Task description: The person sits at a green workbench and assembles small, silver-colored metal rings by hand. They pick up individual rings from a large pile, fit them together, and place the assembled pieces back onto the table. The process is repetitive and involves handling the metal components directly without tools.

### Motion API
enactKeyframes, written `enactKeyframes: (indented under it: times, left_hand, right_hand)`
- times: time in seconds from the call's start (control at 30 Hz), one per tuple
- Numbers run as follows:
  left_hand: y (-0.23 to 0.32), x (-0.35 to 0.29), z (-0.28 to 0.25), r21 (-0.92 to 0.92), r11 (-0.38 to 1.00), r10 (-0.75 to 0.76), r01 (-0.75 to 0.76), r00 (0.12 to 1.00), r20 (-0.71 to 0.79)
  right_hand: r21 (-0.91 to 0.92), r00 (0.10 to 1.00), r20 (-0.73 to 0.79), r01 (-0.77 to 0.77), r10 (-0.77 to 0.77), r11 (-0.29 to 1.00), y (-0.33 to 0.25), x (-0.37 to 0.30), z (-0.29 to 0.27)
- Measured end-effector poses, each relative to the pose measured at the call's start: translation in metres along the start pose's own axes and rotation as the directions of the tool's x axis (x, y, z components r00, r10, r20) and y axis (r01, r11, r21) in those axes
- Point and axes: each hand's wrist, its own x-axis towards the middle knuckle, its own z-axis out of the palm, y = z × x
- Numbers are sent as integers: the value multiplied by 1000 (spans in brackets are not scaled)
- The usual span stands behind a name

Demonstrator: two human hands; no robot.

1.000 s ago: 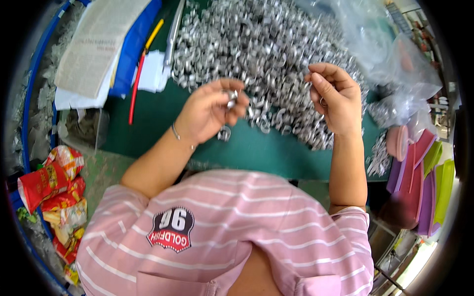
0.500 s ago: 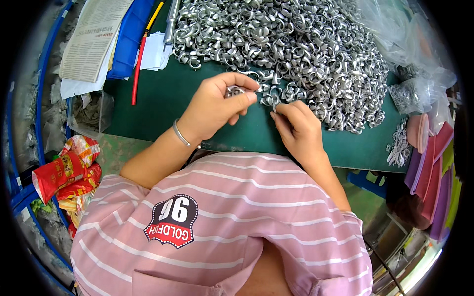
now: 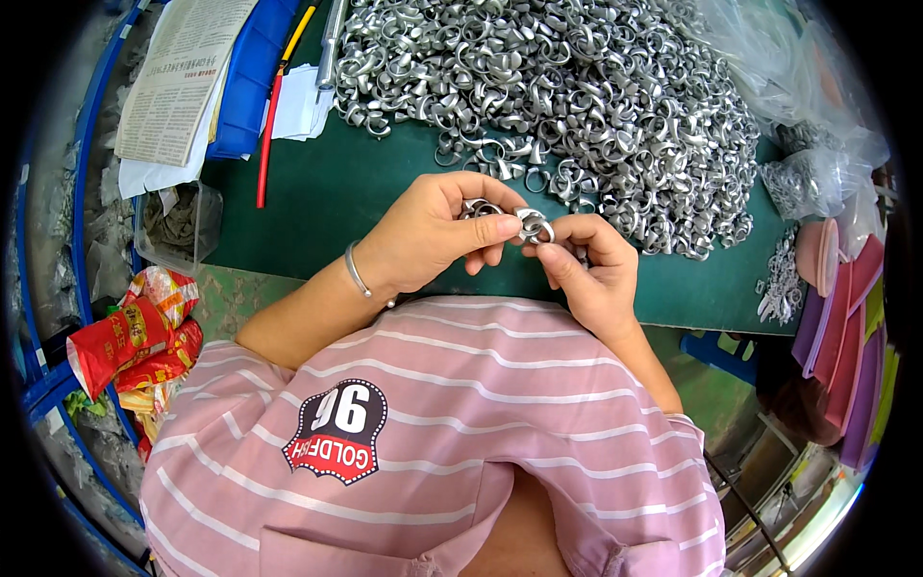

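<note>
Both hands meet just in front of a large heap of silver metal rings (image 3: 567, 96) on the dark green table (image 3: 317, 212). My left hand (image 3: 437, 231) is closed, with some rings (image 3: 479, 208) tucked in its curled fingers. Between the two hands, at the fingertips, a silver ring (image 3: 534, 228) is pinched by my right hand (image 3: 598, 264); the left thumb and index finger touch it or a ring beside it. How many rings lie in the left palm is hidden by the fingers.
Left of the heap lie a red and yellow pen-like tool (image 3: 270, 139), a blue tray (image 3: 252, 87) and a newspaper (image 3: 183, 87). A clear plastic box (image 3: 197, 226) sits at the left edge. On the right are clear bags (image 3: 812, 178) and small silver pieces (image 3: 781, 279).
My right hand has come away from the heap's near edge with a ring and turned toward the left hand. The left hand has moved slightly right and nearer, so the fingertips now meet.
</note>
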Motion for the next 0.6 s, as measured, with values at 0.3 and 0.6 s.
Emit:
enactKeyframes:
  times: [0.3, 0.6]
  left_hand:
    - [2, -2, 5, 66, 998, 6, -2, 998, -60]
    - [-4, 0, 1, 56, 998, -15, 17, 999, -41]
  right_hand:
    - [-383, 905, 49, 409, -423, 829, 4, 10, 1]
    - [-455, 943, -10, 293, -334, 841, -8, 7, 7]
